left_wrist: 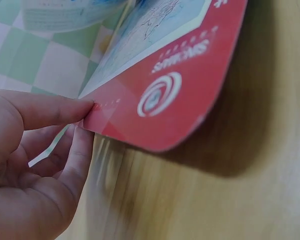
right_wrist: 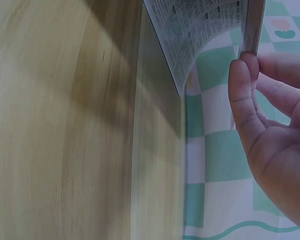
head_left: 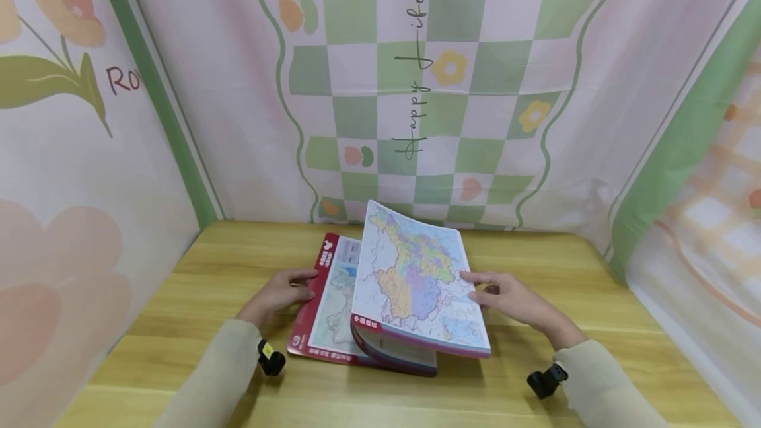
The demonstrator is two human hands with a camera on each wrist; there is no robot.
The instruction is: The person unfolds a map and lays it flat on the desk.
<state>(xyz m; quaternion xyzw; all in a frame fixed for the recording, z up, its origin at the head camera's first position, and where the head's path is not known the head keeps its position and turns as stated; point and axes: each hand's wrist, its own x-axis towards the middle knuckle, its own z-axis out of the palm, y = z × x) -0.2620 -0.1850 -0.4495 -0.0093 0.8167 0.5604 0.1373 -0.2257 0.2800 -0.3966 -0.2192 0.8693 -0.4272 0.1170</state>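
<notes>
As pages [head_left: 425, 263] arch, map book [head_left: 386, 302]: apparently mid-leafing
Left hand [head_left: 282, 292]: pinching red border [left_wrist: 190, 100]
Right hand [head_left: 505, 296]: pinching pages; likely needs steady turning

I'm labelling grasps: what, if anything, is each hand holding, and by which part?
A map book: the left hand pinches its red left edge; the right hand pinches the right edge of its raised pages.

An open map book [head_left: 410, 276] rests on the wood-grain table [head_left: 178, 342].
</notes>
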